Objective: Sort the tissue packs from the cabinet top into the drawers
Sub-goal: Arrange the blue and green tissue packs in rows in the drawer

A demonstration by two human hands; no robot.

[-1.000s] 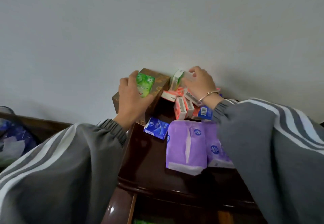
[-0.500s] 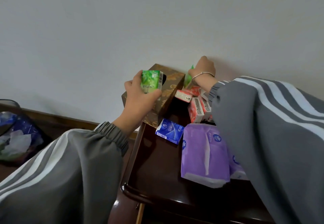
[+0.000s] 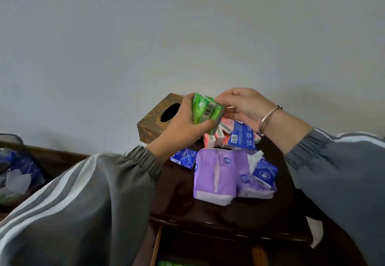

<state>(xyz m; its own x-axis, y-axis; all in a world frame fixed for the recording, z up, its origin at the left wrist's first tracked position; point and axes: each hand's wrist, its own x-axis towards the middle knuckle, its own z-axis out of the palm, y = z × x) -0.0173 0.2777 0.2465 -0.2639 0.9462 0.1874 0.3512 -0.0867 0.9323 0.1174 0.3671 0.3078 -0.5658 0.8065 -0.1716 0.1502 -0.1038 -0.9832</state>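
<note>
The sorting looks to be at an early stage. Most of the stock lies on the dark glossy wooden cabinet top (image 3: 208,209) in the lower middle of the frame: two large soft purple tissue packs (image 3: 216,174) side by side, a small flat blue tissue pack (image 3: 183,157) just left of them, another blue pack (image 3: 264,174) resting on the right purple one, a blue pack with a barcode (image 3: 241,136) behind, and a cluster of small red-and-white tissue packs (image 3: 216,137) standing between it and the brown wooden tissue box with an oval slot (image 3: 154,120). At the bottom edge an open drawer (image 3: 155,247) shows a sliver of something green (image 3: 168,263), so I judge that some green packs are already filed there; the rest of the drawer is out of view.

The small green plastic-wrapped tissue packs (image 3: 206,111), at least two, are up off the cabinet top at centre frame, in front of the wooden box. The left hand (image 3: 183,128) grips them from below, thumb across the front and fingers behind. The right hand (image 3: 245,107), with a silver bangle (image 3: 268,118) at the wrist, arches in from the right, fingers bent, and pinches the upper right corner of the green packs. Both grey striped sleeves (image 3: 93,203) reach forward over the cabinet. The green bundle has yet to go down to the drawer, and the purple, blue and red packs are untouched.
</note>
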